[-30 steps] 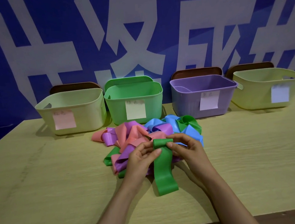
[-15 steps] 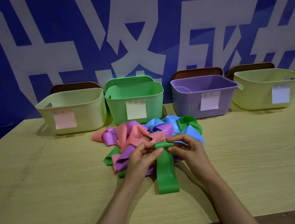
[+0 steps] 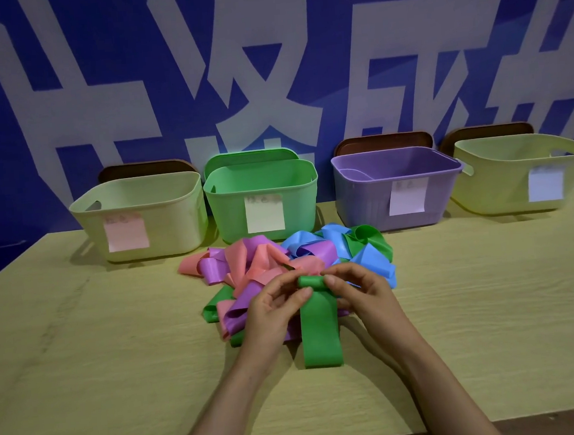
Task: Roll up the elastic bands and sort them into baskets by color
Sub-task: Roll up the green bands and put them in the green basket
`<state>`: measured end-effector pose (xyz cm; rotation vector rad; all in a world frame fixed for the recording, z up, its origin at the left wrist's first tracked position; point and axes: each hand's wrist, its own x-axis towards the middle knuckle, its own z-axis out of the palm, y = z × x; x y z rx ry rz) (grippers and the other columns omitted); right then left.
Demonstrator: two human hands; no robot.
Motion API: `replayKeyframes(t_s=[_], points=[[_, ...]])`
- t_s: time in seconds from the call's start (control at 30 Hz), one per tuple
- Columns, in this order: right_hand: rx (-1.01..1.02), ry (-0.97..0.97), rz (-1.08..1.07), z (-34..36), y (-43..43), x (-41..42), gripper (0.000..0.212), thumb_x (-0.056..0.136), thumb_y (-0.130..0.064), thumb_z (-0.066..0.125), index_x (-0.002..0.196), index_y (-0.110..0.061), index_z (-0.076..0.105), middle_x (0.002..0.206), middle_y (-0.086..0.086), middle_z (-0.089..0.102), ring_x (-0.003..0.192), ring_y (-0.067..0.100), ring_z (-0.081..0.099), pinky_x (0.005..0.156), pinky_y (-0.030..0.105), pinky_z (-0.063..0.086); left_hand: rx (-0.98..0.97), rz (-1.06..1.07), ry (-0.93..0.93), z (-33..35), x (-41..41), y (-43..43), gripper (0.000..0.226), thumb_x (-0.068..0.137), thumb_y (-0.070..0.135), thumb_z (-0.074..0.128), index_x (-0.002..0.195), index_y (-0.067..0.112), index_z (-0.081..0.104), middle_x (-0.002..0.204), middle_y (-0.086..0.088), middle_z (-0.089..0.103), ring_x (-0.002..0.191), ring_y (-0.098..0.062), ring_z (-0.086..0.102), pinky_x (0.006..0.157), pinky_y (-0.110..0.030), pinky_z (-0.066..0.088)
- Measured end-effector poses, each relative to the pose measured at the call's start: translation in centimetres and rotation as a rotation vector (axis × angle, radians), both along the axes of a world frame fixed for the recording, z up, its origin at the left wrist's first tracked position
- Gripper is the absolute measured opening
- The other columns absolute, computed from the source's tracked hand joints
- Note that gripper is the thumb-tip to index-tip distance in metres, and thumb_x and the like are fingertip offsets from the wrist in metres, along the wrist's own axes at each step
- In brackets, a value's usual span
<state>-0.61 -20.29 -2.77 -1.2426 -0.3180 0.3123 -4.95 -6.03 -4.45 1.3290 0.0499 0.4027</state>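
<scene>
- The green band (image 3: 320, 331) lies at the centre of the frame, its far end curled into a small roll, the flat rest running toward the lower edge on the table (image 3: 84, 370).
- The left hand (image 3: 272, 316) and right hand (image 3: 364, 297) each pinch 1 end of that roll between fingers and thumb.
- Just behind the hands sits a loose pile of bands (image 3: 265, 263) in pink, purple, blue and green.
- 4 baskets line the table's far edge, each with a paper note: the left yellow basket (image 3: 176, 222), green basket (image 3: 227, 215), purple basket (image 3: 356, 205) and right yellow basket (image 3: 489, 187).
</scene>
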Motion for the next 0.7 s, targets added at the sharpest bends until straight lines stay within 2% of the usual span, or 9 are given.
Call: replayKeyframes(t_s=[0.07, 0.2, 0.37, 0.47, 0.57, 0.63, 0.7], points=[[0.004, -0.008, -0.012, 0.01, -0.06, 0.0, 0.016, 0.088, -0.008, 0.061, 0.101, 0.002, 0.062, 0.088, 0.011, 0.069, 0.073, 0.018, 0.065, 0.06, 0.025, 0.053, -0.005, -0.025, 0.009, 0.13, -0.04, -0.15, 0.03, 0.083, -0.005, 0.062, 0.107, 0.012, 0.064, 0.094, 0.005, 0.073, 0.091, -0.007, 0.067, 0.079, -0.019, 0.053], [0.014, -0.018, -0.036, 0.2, -0.14, -0.08, 0.009, 0.087, -0.004, 0.061, 0.096, -0.003, 0.064, 0.078, 0.006, 0.07, 0.061, 0.01, 0.063, 0.054, 0.021, 0.049, -0.034, -0.04, 0.051, 0.04, 0.17, -0.35, 0.029, 0.083, -0.008, 0.061, 0.104, 0.012, 0.06, 0.086, -0.001, 0.07, 0.079, -0.005, 0.067, 0.07, -0.017, 0.052], [0.021, -0.039, -0.043, 0.23, -0.23, -0.01, 0.012, 0.083, 0.007, 0.063, 0.09, -0.003, 0.065, 0.072, 0.002, 0.07, 0.06, 0.007, 0.063, 0.051, 0.019, 0.049, -0.044, -0.028, 0.055, -0.15, 0.45, -0.13, 0.026, 0.078, -0.007, 0.066, 0.099, 0.009, 0.06, 0.089, -0.005, 0.07, 0.081, -0.01, 0.067, 0.072, -0.02, 0.053], [0.02, -0.076, -0.039, 0.15, -0.21, 0.09, 0.017, 0.079, 0.015, 0.062, 0.086, 0.0, 0.065, 0.079, 0.003, 0.07, 0.07, 0.008, 0.067, 0.057, 0.018, 0.052, -0.088, -0.012, 0.064, -0.3, 0.57, -0.09, 0.017, 0.081, 0.003, 0.064, 0.098, 0.007, 0.061, 0.092, -0.008, 0.07, 0.083, -0.014, 0.067, 0.074, -0.022, 0.055], [0.008, -0.097, -0.026, -0.01, -0.03, 0.09, 0.018, 0.079, 0.018, 0.06, 0.085, 0.002, 0.063, 0.088, 0.003, 0.069, 0.078, 0.007, 0.067, 0.062, 0.018, 0.052, -0.085, 0.004, 0.046, -0.4, 0.57, -0.09, 0.013, 0.082, 0.003, 0.063, 0.094, 0.008, 0.062, 0.089, -0.007, 0.069, 0.081, -0.011, 0.066, 0.074, -0.022, 0.056], [0.038, -0.077, -0.001, 0.07, -0.11, 0.0, 0.021, 0.079, 0.018, 0.059, 0.091, 0.0, 0.062, 0.088, 0.0, 0.07, 0.077, 0.005, 0.067, 0.06, 0.017, 0.052, -0.05, 0.013, 0.012, -0.37, 0.48, -0.06, 0.016, 0.081, -0.001, 0.063, 0.095, 0.007, 0.062, 0.09, -0.005, 0.068, 0.083, -0.009, 0.065, 0.076, -0.021, 0.054], [0.043, -0.075, 0.026, 0.07, -0.21, -0.07, 0.028, 0.08, 0.012, 0.063, 0.103, -0.004, 0.061, 0.097, -0.002, 0.069, 0.082, 0.006, 0.066, 0.06, 0.019, 0.052, -0.01, 0.021, -0.02, -0.26, 0.36, 0.03, 0.02, 0.081, -0.006, 0.063, 0.096, 0.007, 0.063, 0.09, -0.001, 0.069, 0.084, -0.007, 0.065, 0.077, -0.019, 0.052]])
